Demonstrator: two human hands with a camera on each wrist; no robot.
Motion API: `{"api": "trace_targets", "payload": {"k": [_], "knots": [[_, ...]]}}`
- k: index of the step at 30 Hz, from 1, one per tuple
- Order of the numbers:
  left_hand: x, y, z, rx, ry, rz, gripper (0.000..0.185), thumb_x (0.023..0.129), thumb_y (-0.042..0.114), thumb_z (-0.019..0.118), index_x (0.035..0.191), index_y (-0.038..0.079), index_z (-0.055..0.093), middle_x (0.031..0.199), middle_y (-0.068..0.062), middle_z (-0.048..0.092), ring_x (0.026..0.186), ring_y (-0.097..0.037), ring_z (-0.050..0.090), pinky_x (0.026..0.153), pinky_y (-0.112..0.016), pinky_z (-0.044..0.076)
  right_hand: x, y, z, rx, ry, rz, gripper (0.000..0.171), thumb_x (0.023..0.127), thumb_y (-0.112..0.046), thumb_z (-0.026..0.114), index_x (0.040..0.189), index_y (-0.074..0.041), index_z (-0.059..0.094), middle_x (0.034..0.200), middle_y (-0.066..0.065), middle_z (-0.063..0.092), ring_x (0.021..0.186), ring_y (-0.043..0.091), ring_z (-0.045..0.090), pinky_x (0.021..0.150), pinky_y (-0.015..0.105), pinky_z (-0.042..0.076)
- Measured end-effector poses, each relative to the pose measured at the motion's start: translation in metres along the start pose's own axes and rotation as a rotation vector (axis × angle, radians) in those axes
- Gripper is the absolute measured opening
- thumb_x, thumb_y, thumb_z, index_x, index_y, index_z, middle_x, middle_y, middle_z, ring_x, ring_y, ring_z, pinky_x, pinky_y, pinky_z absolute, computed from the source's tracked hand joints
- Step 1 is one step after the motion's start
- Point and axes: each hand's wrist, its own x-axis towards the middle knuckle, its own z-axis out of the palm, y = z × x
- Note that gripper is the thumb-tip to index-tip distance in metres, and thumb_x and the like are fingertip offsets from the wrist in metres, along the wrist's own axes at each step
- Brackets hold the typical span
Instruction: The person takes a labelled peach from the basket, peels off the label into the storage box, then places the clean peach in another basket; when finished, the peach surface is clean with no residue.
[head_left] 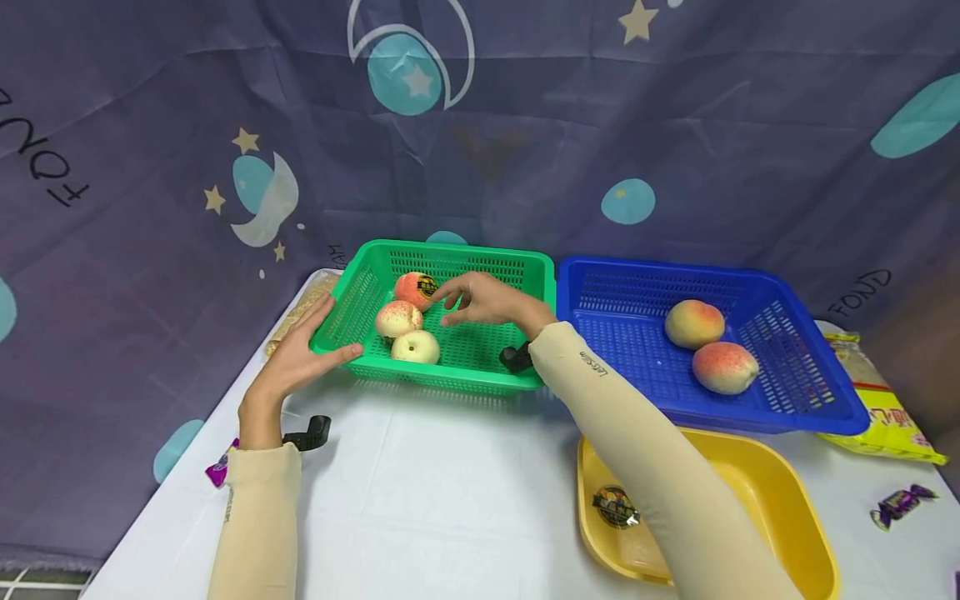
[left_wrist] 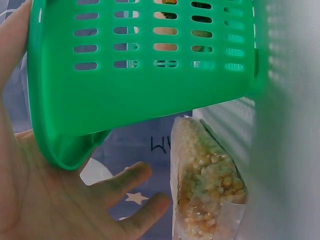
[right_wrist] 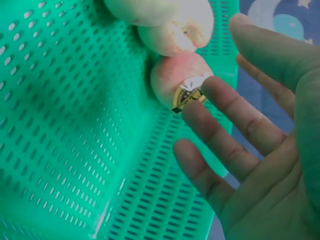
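Observation:
A green basket [head_left: 450, 250] stands at the back of the white table with three peaches in it. My left hand [head_left: 311, 342] lies open against its near left corner, thumb on the front rim; the left wrist view shows the palm [left_wrist: 75, 200] under that corner of the green basket [left_wrist: 140, 85]. My right hand [head_left: 468, 300] reaches into the basket with relaxed, spread fingers. One fingertip [right_wrist: 212, 87] touches the sticker on the reddish peach [head_left: 415, 289] [right_wrist: 172, 80]. Two paler peaches [head_left: 398, 319] [head_left: 416, 347] lie just in front of it.
A blue basket [head_left: 825, 400] to the right holds two peaches [head_left: 694, 324] [head_left: 724, 367]. A yellow tray [head_left: 787, 492] sits under my right forearm. A clear bag of grains [left_wrist: 205, 180] lies left of the green basket, a yellow packet [head_left: 885, 417] and a wrapped candy [head_left: 903, 502] at far right.

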Motion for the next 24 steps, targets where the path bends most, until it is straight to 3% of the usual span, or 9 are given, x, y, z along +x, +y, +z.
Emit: {"api": "trace_targets", "payload": {"k": [10, 24], "knots": [[0.000, 0.002, 0.000, -0.007, -0.002, 0.005, 0.104, 0.089, 0.051, 0.074, 0.165, 0.020, 0.011, 0.174, -0.002, 0.005, 0.160, -0.034, 0.007, 0.121, -0.069, 0.019, 0.011, 0.003, 0.013, 0.039, -0.140, -0.023, 0.054, 0.094, -0.013, 0.074, 0.145, -0.010, 0.058, 0.150, 0.008, 0.056, 0.136, 0.030, 0.054, 0.108, 0.040, 0.049], [0.001, 0.001, 0.001, -0.004, -0.004, -0.023, 0.105, 0.088, 0.054, 0.074, 0.165, 0.025, 0.010, 0.174, 0.002, 0.004, 0.160, -0.034, 0.007, 0.121, -0.069, 0.019, 0.020, 0.004, 0.023, -0.028, -0.210, -0.048, 0.061, 0.092, -0.014, 0.075, 0.149, -0.021, 0.054, 0.151, -0.003, 0.055, 0.134, 0.028, 0.052, 0.110, 0.039, 0.046]]}}
